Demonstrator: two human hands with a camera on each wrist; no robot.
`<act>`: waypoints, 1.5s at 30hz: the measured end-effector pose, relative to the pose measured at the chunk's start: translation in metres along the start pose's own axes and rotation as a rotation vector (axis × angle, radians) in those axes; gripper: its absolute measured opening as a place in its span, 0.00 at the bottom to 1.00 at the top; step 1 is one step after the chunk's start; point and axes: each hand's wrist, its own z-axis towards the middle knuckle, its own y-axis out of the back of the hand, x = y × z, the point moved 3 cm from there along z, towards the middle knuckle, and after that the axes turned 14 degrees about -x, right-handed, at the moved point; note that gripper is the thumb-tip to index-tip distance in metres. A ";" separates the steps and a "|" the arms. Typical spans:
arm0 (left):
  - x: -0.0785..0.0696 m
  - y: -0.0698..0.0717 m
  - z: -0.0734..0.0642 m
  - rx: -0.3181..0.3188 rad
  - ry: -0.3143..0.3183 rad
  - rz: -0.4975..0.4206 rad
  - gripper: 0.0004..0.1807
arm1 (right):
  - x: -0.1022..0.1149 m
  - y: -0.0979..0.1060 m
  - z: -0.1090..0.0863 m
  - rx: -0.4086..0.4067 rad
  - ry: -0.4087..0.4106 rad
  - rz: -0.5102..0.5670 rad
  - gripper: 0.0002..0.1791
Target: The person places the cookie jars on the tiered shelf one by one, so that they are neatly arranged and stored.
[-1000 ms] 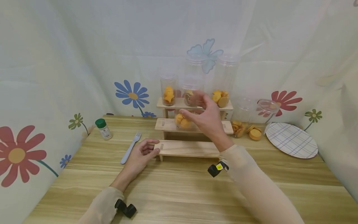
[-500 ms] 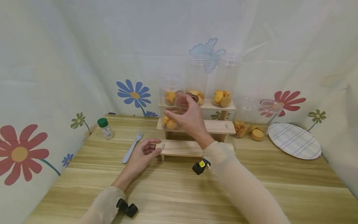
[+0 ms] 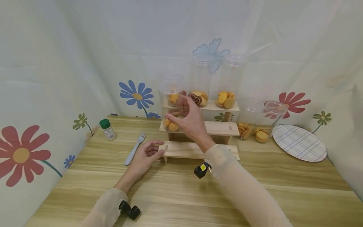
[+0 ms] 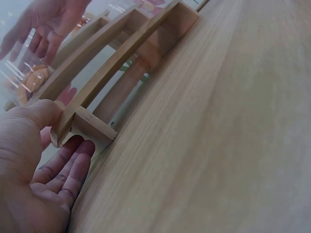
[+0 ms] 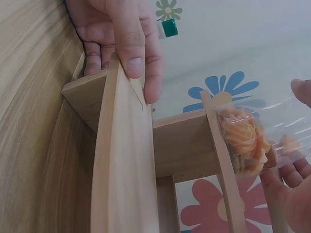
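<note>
Backdrop: a pale curtain (image 3: 85, 47) hung behind and at both sides, printed with red flowers (image 3: 21, 155), blue flowers (image 3: 137, 96) and a butterfly (image 3: 211, 55).
Table: a wood-grained table (image 3: 170, 195) filled the lower field, beneath my beige sleeves (image 3: 244, 186).
Stand: a three-step wooden stand (image 3: 184, 149) stood toward the rear, its lowest step nearest me.
Short jar: the clear short jar (image 3: 171, 125), holding swirled orange biscuits (image 5: 245, 138), stood upright at the left end of the middle step (image 3: 218, 127).
Right hand: my right hand (image 3: 193, 121) was curled round the short jar, thumb and fingers on opposite sides; how firmly, I could not tell.
Left hand: my left hand (image 3: 146, 157) gripped the left end of the lowest step, thumb above the board, fingers curled below.
Top step: two tall jars (image 3: 227, 97) stood at middle and right, the middle one showing a chocolate heart (image 3: 195, 99); a third jar (image 3: 173, 78) stood behind the short jar.
Right of stand: two further jars (image 3: 261, 135) of biscuits stood beside a checked plate (image 3: 299, 143).
Left of stand: a pale fork (image 3: 134, 149) lay near my left hand; a green-capped shaker (image 3: 108, 130) stood farther left.
</note>
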 end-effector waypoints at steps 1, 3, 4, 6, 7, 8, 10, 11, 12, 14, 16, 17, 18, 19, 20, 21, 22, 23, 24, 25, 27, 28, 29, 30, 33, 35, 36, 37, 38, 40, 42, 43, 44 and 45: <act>0.000 0.000 0.000 0.002 -0.001 -0.003 0.20 | -0.001 0.000 0.000 0.000 0.001 0.001 0.48; 0.000 0.000 0.000 0.003 -0.002 -0.006 0.20 | -0.002 0.000 -0.001 -0.002 0.007 -0.001 0.48; 0.001 -0.001 0.000 0.003 -0.002 -0.006 0.20 | -0.003 -0.001 -0.001 -0.004 0.011 -0.003 0.48; 0.001 -0.001 0.001 0.005 -0.002 -0.007 0.20 | -0.003 -0.001 -0.002 -0.008 0.025 -0.007 0.48; 0.001 -0.001 0.000 0.004 -0.004 -0.006 0.20 | -0.003 -0.001 -0.002 -0.009 0.032 -0.009 0.49; 0.001 -0.001 0.000 0.003 -0.004 -0.005 0.20 | -0.002 -0.001 -0.002 -0.011 0.040 -0.011 0.49; 0.001 -0.001 0.000 0.002 -0.005 -0.004 0.20 | -0.002 0.000 -0.003 -0.012 0.052 -0.009 0.50; 0.001 -0.001 0.000 0.002 -0.006 -0.004 0.20 | -0.001 0.000 -0.004 -0.013 0.056 -0.009 0.50; 0.001 0.000 0.000 0.002 -0.006 -0.005 0.20 | 0.000 0.001 -0.004 -0.014 0.058 -0.010 0.50; 0.001 0.000 0.001 -0.002 -0.004 -0.005 0.20 | 0.001 0.004 -0.005 -0.016 0.061 -0.006 0.51; 0.000 0.000 0.001 -0.006 0.000 -0.007 0.20 | 0.003 0.007 -0.007 -0.016 0.058 -0.001 0.52; 0.000 0.000 0.001 -0.007 0.002 -0.009 0.20 | 0.004 0.010 -0.008 -0.017 0.058 0.004 0.51; 0.000 0.000 0.001 -0.009 0.004 -0.010 0.20 | 0.005 0.013 -0.009 -0.018 0.057 0.008 0.51; 0.000 0.000 0.001 -0.011 0.006 -0.012 0.20 | 0.006 0.016 -0.010 -0.020 0.058 0.011 0.51; 0.000 0.000 0.001 -0.012 0.007 -0.013 0.20 | 0.006 0.019 -0.011 -0.025 0.055 0.015 0.50; 0.000 0.000 0.001 -0.012 0.007 -0.014 0.20 | 0.007 0.023 -0.012 -0.031 0.056 0.020 0.49; 0.001 0.000 0.002 -0.011 0.008 -0.012 0.20 | 0.008 0.028 -0.014 -0.040 0.057 0.027 0.49; 0.001 0.000 0.002 -0.011 0.007 -0.012 0.20 | 0.009 0.033 -0.015 -0.048 0.059 0.032 0.48; 0.002 0.000 0.002 -0.011 0.005 -0.012 0.20 | 0.009 0.038 -0.016 -0.059 0.057 0.036 0.47; 0.002 0.000 0.002 -0.010 0.004 -0.014 0.20 | 0.010 0.044 -0.017 -0.069 0.059 0.040 0.47; 0.003 0.000 0.002 -0.006 0.000 -0.015 0.20 | 0.012 0.056 -0.019 -0.092 0.061 0.052 0.46; 0.003 0.000 0.002 -0.006 -0.004 -0.016 0.20 | 0.012 0.062 -0.019 -0.103 0.063 0.054 0.46; 0.004 0.000 0.002 -0.005 -0.007 -0.017 0.20 | 0.013 0.069 -0.020 -0.113 0.065 0.052 0.46; 0.004 0.000 0.002 -0.004 -0.009 -0.018 0.20 | 0.012 0.076 -0.021 -0.124 0.068 0.051 0.46; 0.004 0.001 0.002 -0.006 -0.015 -0.016 0.20 | 0.011 0.097 -0.022 -0.149 0.075 0.037 0.46; 0.004 0.001 0.002 -0.009 -0.010 -0.014 0.20 | 0.009 0.112 -0.023 -0.170 0.078 0.022 0.46; 0.004 0.001 0.002 -0.009 -0.007 -0.014 0.20 | 0.007 0.119 -0.024 -0.182 0.072 0.014 0.46; 0.005 0.001 0.002 -0.010 -0.003 -0.013 0.20 | 0.005 0.126 -0.025 -0.195 0.071 0.007 0.45; 0.005 0.001 0.002 -0.010 0.001 -0.013 0.20 | 0.003 0.134 -0.026 -0.211 0.072 -0.006 0.45; 0.005 0.001 0.002 -0.009 0.009 -0.013 0.20 | 0.000 0.148 -0.027 -0.240 0.077 -0.030 0.44; 0.005 0.000 0.002 -0.007 0.011 -0.013 0.20 | -0.002 0.161 -0.028 -0.270 0.083 -0.050 0.44; 0.005 0.000 0.002 -0.006 0.011 -0.012 0.20 | -0.003 0.167 -0.028 -0.285 0.089 -0.060 0.44; 0.004 0.000 0.002 -0.006 0.010 -0.012 0.20 | -0.004 0.174 -0.028 -0.300 0.087 -0.068 0.44; 0.004 0.000 0.002 -0.006 0.008 -0.012 0.20 | -0.004 0.180 -0.028 -0.313 0.082 -0.073 0.44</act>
